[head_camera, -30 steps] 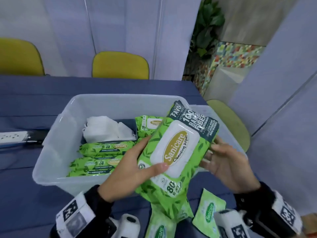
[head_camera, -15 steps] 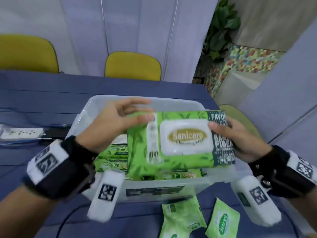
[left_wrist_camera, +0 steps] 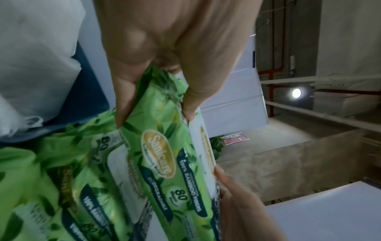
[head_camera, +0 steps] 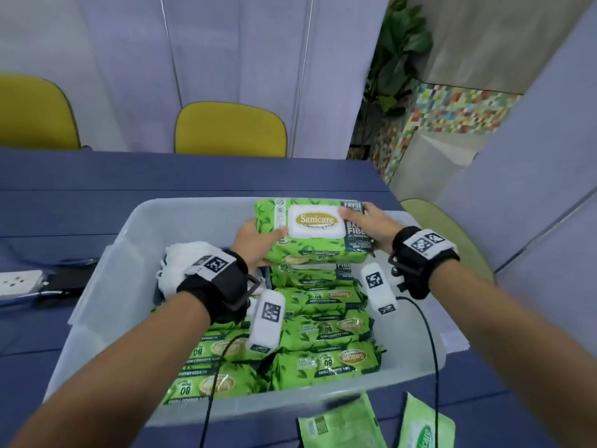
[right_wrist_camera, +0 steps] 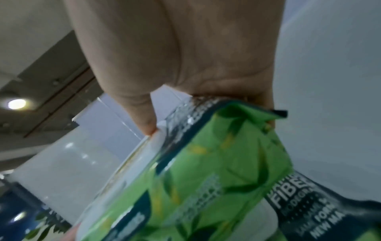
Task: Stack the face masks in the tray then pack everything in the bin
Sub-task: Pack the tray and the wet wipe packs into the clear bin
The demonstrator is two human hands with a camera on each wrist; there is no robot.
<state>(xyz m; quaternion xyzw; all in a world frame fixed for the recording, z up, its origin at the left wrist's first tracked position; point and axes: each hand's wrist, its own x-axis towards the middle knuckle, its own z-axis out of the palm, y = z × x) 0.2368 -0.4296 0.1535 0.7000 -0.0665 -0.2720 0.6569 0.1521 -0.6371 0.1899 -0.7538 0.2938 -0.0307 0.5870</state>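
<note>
A green wipes pack (head_camera: pixel 315 232) with a white lid is held flat at the far end of the clear plastic bin (head_camera: pixel 106 286), on top of other packs. My left hand (head_camera: pixel 258 242) grips its left end, thumb on top. My right hand (head_camera: pixel 368 226) grips its dark right end. The left wrist view shows the pack (left_wrist_camera: pixel 164 156) pinched between thumb and fingers; the right wrist view shows the pack (right_wrist_camera: pixel 206 171) held the same way. Several more green packs (head_camera: pixel 323 331) fill the bin in rows. A pile of white face masks (head_camera: pixel 181 263) lies in the bin's left part.
Two thin green sachets (head_camera: pixel 339 421) (head_camera: pixel 426 428) lie on the blue table in front of the bin. A white power strip (head_camera: pixel 19 282) sits at the left. Yellow chairs (head_camera: pixel 231 130) stand behind the table. Cables run from my wrists across the bin.
Both hands have carried the pack from near the body, turned it level and lowered it at the bin's far end onto the other packs.
</note>
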